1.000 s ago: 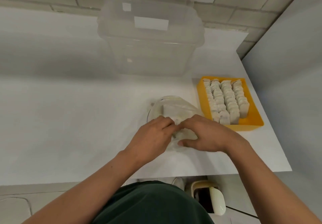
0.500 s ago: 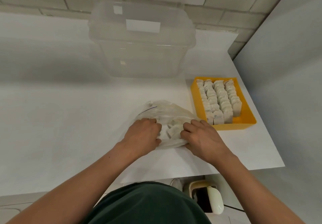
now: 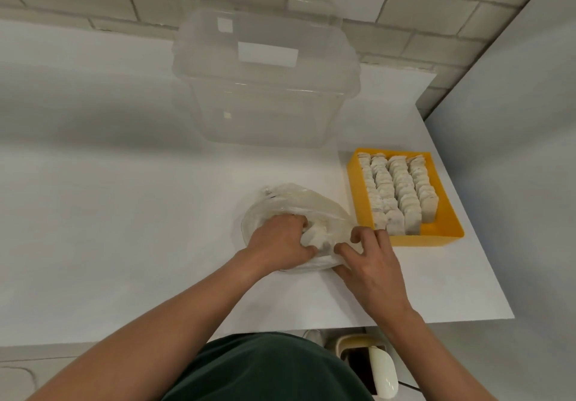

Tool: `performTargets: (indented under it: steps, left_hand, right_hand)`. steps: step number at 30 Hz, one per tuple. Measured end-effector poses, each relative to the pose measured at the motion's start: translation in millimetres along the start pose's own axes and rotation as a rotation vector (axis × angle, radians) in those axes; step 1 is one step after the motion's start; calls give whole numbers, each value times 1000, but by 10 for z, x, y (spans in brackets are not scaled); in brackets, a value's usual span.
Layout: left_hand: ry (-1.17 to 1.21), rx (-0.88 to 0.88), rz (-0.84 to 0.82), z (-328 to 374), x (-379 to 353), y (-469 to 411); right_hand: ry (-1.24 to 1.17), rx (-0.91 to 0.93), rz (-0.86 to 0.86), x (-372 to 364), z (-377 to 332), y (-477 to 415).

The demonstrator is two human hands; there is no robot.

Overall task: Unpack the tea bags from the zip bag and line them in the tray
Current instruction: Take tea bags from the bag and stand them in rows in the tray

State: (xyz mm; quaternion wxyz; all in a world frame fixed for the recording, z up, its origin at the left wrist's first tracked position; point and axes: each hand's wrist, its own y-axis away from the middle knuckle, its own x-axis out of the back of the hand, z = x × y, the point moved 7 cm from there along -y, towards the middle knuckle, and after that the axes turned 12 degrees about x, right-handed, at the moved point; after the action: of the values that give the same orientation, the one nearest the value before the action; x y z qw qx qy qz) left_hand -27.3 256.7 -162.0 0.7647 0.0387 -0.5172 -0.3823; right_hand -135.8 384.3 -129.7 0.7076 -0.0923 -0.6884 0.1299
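Head view, centre: left hand (image 3: 277, 242) and right hand (image 3: 372, 265), fingers clamped on clear zip bag (image 3: 300, 201) of tea bags (image 3: 316, 233); at right, yellow tray (image 3: 427, 240) packed with four rows.

Clear zip bag (image 3: 299, 204) crumpled – yellow tray (image 3: 427, 238) nearly full.

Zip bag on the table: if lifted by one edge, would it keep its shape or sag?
Likely floppy: the zip bag is thin, crumpled film that bulges where the left hand and right hand grip it. Probably light, as few tea bags show inside. Those could slide toward the low end.
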Motion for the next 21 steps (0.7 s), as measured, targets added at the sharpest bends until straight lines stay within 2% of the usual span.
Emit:
performTargets:
  steps: [5, 12, 16, 21]
  left_hand:
    - [89, 20, -45, 60, -88, -48]
    - [56, 23, -58, 101, -119, -89]
    - [10, -3, 17, 95, -106, -92]
    - [71, -10, 5, 123, -19, -45]
  right_hand:
    - [-209, -81, 5, -193, 26, 42]
    - [-300, -49, 6, -239, 6, 39]
    - [-297, -54, -43, -230, 18, 1]
    - [-425, -76, -147, -224, 67, 1]
